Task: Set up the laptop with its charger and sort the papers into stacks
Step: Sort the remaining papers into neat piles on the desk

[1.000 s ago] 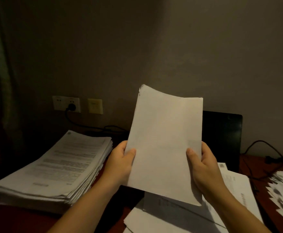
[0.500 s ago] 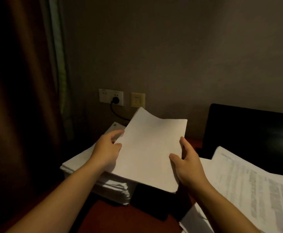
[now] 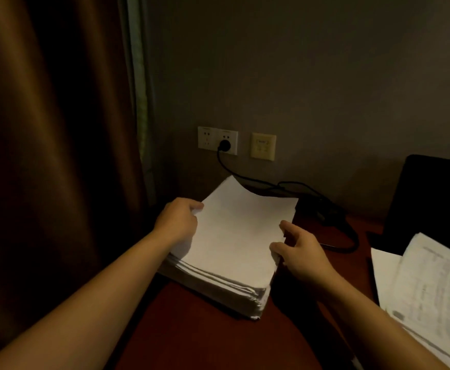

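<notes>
The fingers of the left hand pinch the left edge of a blank white sheet of paper, while the right hand grips its right edge between thumb and fingers. The sheet lies on a thick stack of white papers on the dark red wooden bench. A black charger cable runs from the white wall socket toward the black laptop. Printed pages lie at right.

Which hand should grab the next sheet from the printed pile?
Right. The right hand sits at the stack's right edge, nearer the printed pile. The left hand is on the stack's far side.
</notes>
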{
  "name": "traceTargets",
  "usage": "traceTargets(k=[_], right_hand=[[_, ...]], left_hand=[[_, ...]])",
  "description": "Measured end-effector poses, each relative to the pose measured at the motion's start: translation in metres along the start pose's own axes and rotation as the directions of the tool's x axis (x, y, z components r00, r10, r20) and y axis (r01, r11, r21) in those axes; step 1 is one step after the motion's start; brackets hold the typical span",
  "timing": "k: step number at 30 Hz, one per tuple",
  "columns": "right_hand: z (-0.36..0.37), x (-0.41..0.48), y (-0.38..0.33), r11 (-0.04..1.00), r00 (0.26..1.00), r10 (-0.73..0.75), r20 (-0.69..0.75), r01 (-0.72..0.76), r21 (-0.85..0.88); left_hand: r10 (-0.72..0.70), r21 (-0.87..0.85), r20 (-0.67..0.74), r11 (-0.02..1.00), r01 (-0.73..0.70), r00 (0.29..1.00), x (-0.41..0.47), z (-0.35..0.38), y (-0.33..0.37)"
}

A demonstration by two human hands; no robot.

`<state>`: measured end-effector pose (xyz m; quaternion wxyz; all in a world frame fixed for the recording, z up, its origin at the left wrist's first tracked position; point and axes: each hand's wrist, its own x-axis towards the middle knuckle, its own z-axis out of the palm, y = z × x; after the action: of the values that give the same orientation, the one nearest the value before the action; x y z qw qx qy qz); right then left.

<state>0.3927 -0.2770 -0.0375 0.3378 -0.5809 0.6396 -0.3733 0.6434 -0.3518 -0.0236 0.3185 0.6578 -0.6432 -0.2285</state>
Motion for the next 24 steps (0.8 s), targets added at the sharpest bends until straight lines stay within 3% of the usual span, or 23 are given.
traceTargets(k=[3,7,12,15,18,21,24], right_hand=[[0.003,0.0,0.004,0.947,0.996,-0.082,0.023,0.085,-0.309],[0.006,-0.002,0.008,0.775,0.99,-0.131,0.061,0.14,-0.616],[0.0,0.0,0.01,0.687,0.982,-0.068,0.177,0.175,-0.706],[-0.01,-0.003,0.008,0.654,0.973,-0.01,0.231,0.181,-0.735],[-0.031,-0.016,0.008,0.653,0.978,-0.053,0.203,0.187,-0.734],[-0.064,-0.036,0.016,0.64,0.98,-0.141,0.141,0.199,-0.742],[-0.103,-0.063,0.037,0.617,0.981,-0.183,0.06,0.162,-0.77]], left_hand=[[-0.002,0.101,-0.024,0.995,0.005,1.0,-0.002,0.004,-0.006],[0.055,0.229,0.052,0.971,-0.065,0.997,-0.007,0.009,-0.009],[0.016,0.527,0.277,0.833,-0.166,0.961,-0.021,0.007,0.01],[-0.079,0.672,0.311,0.723,-0.16,0.947,-0.028,0.013,0.025],[-0.126,0.728,0.312,0.669,-0.152,0.942,-0.043,0.025,0.048],[0.053,0.668,0.314,0.698,-0.26,0.948,-0.068,0.048,0.083],[0.28,0.541,0.321,0.73,-0.418,0.905,-0.098,0.079,0.12]])
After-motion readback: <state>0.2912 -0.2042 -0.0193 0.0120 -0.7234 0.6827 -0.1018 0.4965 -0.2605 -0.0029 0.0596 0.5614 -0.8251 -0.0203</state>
